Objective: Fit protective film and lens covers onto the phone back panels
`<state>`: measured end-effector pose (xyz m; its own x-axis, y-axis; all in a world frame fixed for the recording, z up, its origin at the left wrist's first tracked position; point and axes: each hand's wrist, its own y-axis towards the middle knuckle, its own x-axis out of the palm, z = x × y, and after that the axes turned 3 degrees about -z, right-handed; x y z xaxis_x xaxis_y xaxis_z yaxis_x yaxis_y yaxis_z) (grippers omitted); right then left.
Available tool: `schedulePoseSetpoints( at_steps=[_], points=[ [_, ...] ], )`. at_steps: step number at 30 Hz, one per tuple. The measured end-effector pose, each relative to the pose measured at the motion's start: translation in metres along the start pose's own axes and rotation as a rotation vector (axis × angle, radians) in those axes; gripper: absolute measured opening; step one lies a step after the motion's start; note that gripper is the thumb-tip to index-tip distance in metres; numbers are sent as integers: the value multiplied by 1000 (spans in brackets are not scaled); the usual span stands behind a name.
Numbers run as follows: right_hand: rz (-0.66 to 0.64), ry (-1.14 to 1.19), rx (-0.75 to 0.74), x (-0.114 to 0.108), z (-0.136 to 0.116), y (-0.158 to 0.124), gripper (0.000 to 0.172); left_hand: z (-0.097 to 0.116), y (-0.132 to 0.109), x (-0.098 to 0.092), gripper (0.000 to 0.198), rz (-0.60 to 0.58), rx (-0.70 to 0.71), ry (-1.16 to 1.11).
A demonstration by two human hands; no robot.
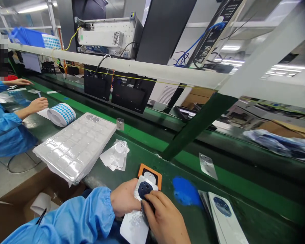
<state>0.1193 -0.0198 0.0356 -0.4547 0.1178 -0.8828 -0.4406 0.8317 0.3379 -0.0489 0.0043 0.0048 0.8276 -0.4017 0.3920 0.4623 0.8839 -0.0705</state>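
Left hand (124, 198) and right hand (165, 217), both closed, pinch a thin white blister card (134, 227) bearing a dark blue round piece (144, 189) between them, an orange frame (152, 173) just beyond; card likely light, flexible, best held by its edges

Light-blue left sleeve (61, 217) — smooth, faintly glossy synthetic fabric, apparently from a loose cleanroom smock. Cloth sits full and soft, with broad creases along the forearm and pale highlights on the folds. Sleeve narrows to a gathered elastic-looking cuff (108, 200) at the wrist; edge is puckered, closure type cannot be determined. Dark navy fabric layer (87, 194) shows just beneath the sleeve — shadowed, garment not identifiable. Ungloved left hand (124, 198) and ungloved right hand (165, 217) are both bare to the wrist. Uncovered right forearm (180, 234) runs out of frame at the lower edge.
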Motion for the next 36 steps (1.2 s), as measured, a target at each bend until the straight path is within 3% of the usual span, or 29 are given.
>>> schedulePoseSetpoints(
  at_steps=[8,18,36],
  points=[
    [-103,-39,-3,8,2,1,23,3,-4,-5,55,16,-27,352],
    [-217,39,45,5,10,1,21,-7,-3,-7,58,-12,-26,398],
    [-255,119,98,0,10,3,22,-1,-5,-4,54,-11,-8,476]
  ],
)
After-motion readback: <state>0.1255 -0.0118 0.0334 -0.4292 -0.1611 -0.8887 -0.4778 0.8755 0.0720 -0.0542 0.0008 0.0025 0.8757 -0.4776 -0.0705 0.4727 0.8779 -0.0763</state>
